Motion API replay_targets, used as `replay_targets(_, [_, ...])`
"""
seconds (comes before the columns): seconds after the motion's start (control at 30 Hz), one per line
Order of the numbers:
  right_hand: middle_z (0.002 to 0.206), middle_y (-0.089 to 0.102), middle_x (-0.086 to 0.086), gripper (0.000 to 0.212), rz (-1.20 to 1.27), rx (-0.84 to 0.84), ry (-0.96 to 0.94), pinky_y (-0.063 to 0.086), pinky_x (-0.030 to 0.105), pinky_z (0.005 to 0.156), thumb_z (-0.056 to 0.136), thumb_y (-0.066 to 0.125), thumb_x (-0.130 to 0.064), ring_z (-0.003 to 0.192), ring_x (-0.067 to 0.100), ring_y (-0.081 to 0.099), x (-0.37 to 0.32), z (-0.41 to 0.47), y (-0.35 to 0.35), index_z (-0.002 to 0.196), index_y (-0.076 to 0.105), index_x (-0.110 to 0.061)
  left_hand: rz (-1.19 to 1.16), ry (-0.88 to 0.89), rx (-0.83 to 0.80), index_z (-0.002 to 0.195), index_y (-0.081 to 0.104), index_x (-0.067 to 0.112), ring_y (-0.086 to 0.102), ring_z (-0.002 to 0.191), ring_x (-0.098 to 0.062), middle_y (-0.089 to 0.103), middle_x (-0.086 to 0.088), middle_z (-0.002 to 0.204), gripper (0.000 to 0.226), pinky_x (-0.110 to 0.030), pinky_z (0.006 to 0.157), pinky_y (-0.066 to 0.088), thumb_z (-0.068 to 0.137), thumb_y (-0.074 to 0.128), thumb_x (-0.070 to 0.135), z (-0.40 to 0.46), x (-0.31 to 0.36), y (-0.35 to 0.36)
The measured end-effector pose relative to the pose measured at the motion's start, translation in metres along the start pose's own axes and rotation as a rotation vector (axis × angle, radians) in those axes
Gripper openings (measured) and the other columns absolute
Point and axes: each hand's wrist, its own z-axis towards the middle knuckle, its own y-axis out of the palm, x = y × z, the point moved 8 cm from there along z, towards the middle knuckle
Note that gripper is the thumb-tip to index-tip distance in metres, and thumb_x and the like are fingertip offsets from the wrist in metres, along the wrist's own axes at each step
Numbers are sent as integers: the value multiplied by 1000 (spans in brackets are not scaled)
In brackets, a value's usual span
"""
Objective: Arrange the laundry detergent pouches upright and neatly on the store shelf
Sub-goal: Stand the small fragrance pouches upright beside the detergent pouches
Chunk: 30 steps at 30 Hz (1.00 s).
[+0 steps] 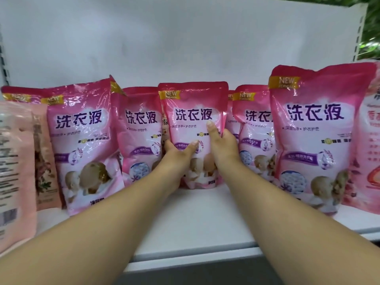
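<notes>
Hands (202, 150) — both round middle pouch (193, 112)

Glossy pink plastic film, creased and catching the light, covers the pouch (193, 112) under my left hand (178, 155) and right hand (223, 147). The white shelf (201, 219) looks smooth and matt, like painted metal, as does the back panel (164, 38).

Pink pouches (193, 112) with dark purple lettering, gold corner banners; white shelf (197, 219); paler peach packs (16, 161).
</notes>
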Motion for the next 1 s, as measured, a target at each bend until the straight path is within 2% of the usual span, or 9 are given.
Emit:
replay_targets(0.1, [90, 54, 7, 48, -9, 13, -13, 36, 26, 75, 92, 47, -44, 84, 19, 49, -1, -2, -2, 106, 56, 2, 14, -1, -22, 144, 18, 26, 46, 123, -29, 45, -2, 139, 105, -46, 105, 37, 58, 65, 66, -3, 3, -1])
replay_targets(0.27, [88, 56, 6, 42, 13, -11, 0, 39, 28, 76, 90, 50, -46, 84, 20, 52, 0, -4, -3, 99, 56, -6, 79, -52, -127, 136, 36, 26, 55, 115, -32, 56, -5, 130, 109, -50, 99, 43, 41, 60, 75, -13, 4, -2])
replay_targets(0.37, [78, 52, 2, 35, -21, 27, 1, 36, 26, 68, 91, 48, -47, 77, 19, 49, -2, -11, -11, 88, 49, -12, 165, 30, -166, 118, 55, 21, 62, 102, -21, 66, -2, 110, 71, -37, 93, 49, 65, 57, 69, -48, 25, -20])
replay_targets(0.47, [64, 41, -2, 40, -13, 95, 8, 27, 25, 50, 92, 45, -46, 60, 13, 40, -4, -20, -19, 67, 37, -16, 267, 295, 53, 109, 55, 24, 53, 82, 5, 59, 11, 99, 29, -9, 67, 45, 90, 50, 46, -86, 59, -65])
replay_targets(0.53, [61, 37, -2, 43, -18, 107, 16, 23, 26, 48, 93, 45, -45, 55, 11, 34, -5, -22, -20, 63, 32, -17, 243, 401, 250, 113, 49, 22, 54, 96, -8, 54, 3, 111, 31, -21, 83, 47, 88, 54, 40, -100, 73, -99])
replay_targets(0.6, [59, 34, -1, 45, -25, 92, 26, 21, 27, 48, 92, 46, -46, 53, 11, 31, -5, -22, -17, 61, 30, -17, 218, 359, 319, 117, 45, 20, 49, 103, -15, 51, 1, 111, 38, -33, 95, 43, 87, 57, 40, -99, 75, -116])
replay_targets(0.7, [57, 32, 0, 47, -14, 66, 36, 20, 28, 48, 92, 47, -44, 52, 12, 29, -6, -19, -13, 59, 28, -16, 317, 318, 303, 119, 47, 17, 50, 95, -14, 52, 10, 94, 43, -31, 86, 42, 87, 56, 44, -92, 73, -116])
replay_targets(0.83, [58, 33, 1, 46, 4, 73, 47, 22, 27, 48, 93, 46, -42, 52, 13, 30, -5, -16, -11, 60, 29, -16, 483, 274, 331, 122, 49, 12, 55, 108, -26, 56, -5, 119, 62, -41, 94, 45, 80, 57, 57, -77, 57, -113])
replay_targets(1.0, [60, 39, -1, 44, -14, 49, 81, 27, 26, 50, 93, 45, -46, 55, 13, 38, 1, -12, -10, 62, 36, -16, 527, 236, 438, 117, 48, 9, 52, 108, -31, 55, -12, 119, 57, -41, 91, 44, 80, 62, 50, -70, 48, -114])
